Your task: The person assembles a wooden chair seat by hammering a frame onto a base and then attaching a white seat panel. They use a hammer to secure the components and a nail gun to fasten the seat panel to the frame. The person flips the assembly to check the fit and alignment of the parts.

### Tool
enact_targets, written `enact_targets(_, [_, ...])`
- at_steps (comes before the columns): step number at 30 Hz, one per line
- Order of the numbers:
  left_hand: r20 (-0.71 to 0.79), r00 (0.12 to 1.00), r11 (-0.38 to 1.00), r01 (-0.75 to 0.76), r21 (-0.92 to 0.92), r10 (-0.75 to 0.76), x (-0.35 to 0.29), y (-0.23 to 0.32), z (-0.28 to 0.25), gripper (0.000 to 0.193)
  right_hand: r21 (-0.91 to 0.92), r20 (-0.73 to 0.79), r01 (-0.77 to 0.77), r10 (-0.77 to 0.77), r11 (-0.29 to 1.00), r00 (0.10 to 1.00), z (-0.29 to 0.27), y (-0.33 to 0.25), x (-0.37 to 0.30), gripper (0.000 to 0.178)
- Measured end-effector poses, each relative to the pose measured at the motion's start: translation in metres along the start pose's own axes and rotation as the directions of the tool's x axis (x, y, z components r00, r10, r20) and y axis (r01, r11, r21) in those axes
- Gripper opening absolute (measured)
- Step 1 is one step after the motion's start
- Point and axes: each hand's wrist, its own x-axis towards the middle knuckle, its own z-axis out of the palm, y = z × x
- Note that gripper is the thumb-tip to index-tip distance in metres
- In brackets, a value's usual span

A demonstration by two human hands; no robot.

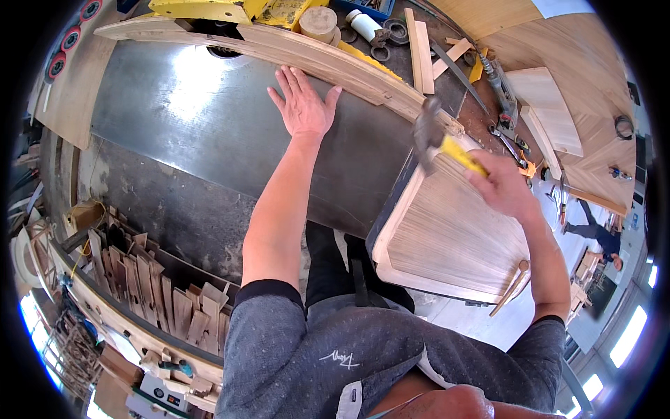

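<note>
My left hand (303,108) lies flat on the grey metal machine table (209,133), fingers spread, its fingertips at the edge of a long wooden fence (328,70). My right hand (504,183) is closed round the yellow handle of a hammer (457,152). The hammer's dark head is smeared by motion and appears over the fence's right end, so I cannot tell whether it touches the wood. Below my right hand is a rounded, light wooden panel (453,234) with a pale rim. A thin wooden-handled tool (511,288) lies on that panel.
Behind the fence are yellow metal parts (209,10), a round wood block (319,24), a white bottle (364,26) and wood strips (421,52). Wood offcuts (160,293) fill a bin at lower left. Another person (607,241) is far right.
</note>
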Motion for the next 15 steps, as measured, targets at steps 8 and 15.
enact_targets(8, [0.022, 0.999, 0.999, 0.044, 0.007, -0.044, 0.003, 0.001, -0.002, 0.11, -0.398, 0.175, 0.123, -0.056, 0.909, 0.983, 0.055, 0.007, 0.048, 0.026])
enact_targets(15, [0.011, 0.999, 0.999, 0.052, 0.009, -0.052, 0.002, -0.001, 0.001, 0.11, -0.418, 0.167, 0.029, 0.046, 0.908, 0.985, 0.058, 0.001, 0.068, 0.026])
